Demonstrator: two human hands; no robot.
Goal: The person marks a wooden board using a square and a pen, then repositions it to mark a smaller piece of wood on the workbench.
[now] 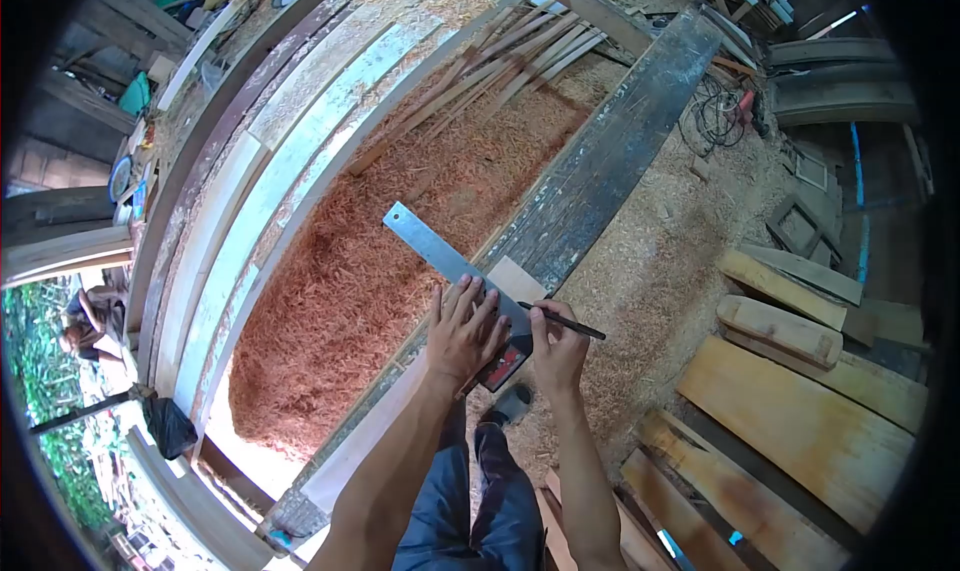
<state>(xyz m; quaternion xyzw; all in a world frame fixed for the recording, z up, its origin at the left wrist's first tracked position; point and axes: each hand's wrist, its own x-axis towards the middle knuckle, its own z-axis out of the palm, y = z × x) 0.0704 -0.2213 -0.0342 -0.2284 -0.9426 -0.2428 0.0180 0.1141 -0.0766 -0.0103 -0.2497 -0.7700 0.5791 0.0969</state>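
Observation:
My left hand presses down on a metal square, its fingers spread over the blade near the dark stock with red markings. The blade lies across a pale wooden board, its far end reaching past the board over the shavings. In my right hand, a slim black pencil is pinched, its tip at the board beside the square's edge. The board rests along a dark, worn bench plank. My left hand hides part of the square.
Reddish wood shavings cover the ground beyond the plank, with thin strips at the back. Long beams run along the left. Cut boards lie at right; a cable is on the floor. Another person sits far left.

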